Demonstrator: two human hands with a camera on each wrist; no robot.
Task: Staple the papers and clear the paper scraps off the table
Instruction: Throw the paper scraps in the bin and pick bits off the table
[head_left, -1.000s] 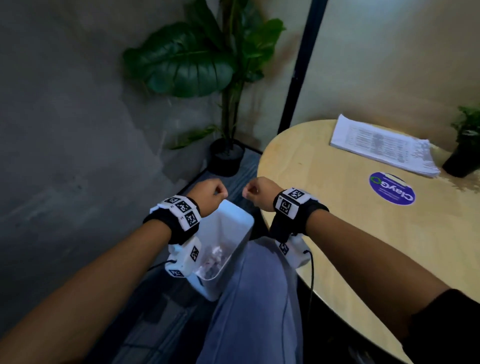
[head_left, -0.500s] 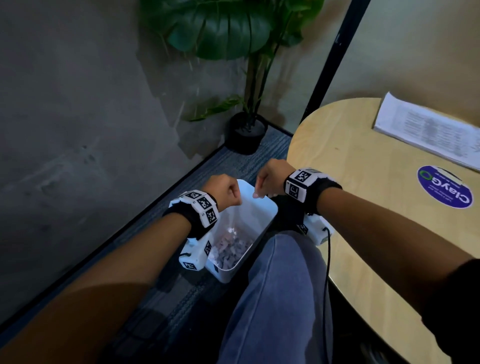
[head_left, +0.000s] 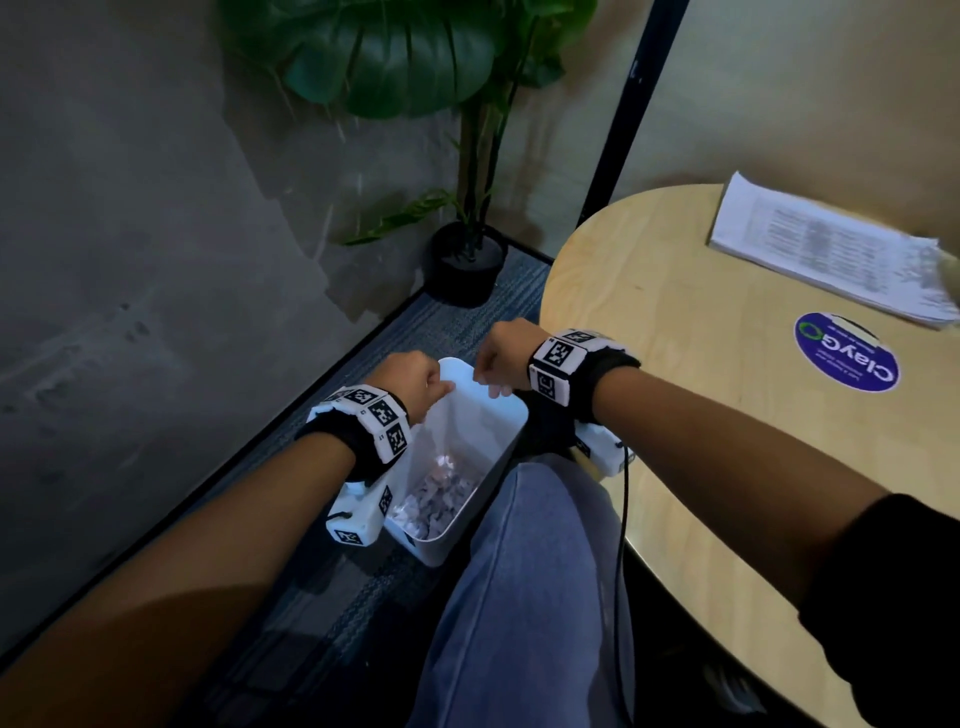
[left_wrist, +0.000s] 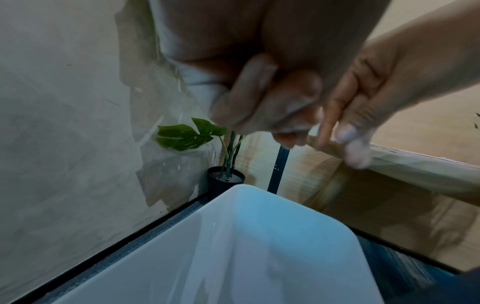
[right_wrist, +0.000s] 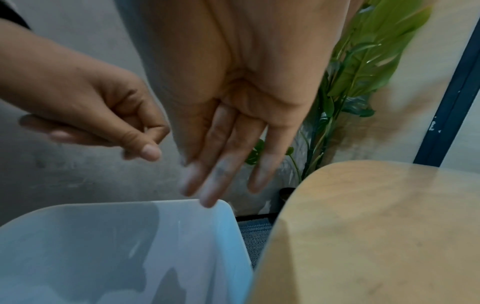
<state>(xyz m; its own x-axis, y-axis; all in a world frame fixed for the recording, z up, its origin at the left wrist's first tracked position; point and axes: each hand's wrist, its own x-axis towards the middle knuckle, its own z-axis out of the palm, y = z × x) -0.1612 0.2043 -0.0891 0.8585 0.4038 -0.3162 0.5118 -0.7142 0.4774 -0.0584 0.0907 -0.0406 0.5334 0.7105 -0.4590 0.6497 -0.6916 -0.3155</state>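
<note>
Both my hands hang over the white bin (head_left: 470, 421) at mid-frame: the left hand (head_left: 410, 379) curled, thumb against forefinger, the right hand (head_left: 506, 348) with fingers (right_wrist: 218, 164) straight and close together. Paper scraps (head_left: 436, 501) lie in the bin; the papers (head_left: 821, 249) sit on the table (head_left: 675, 441), upper right.

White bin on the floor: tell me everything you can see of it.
The white bin is a rectangular, smooth, plastic-looking tub with rounded corners and an open top. It stands upright on the blue-grey carpet, beside the round wooden table and the person's denim-clad leg. Paper scraps cover its bottom. The left hand and right hand are over its far rim; whether they touch it is unclear.
</note>
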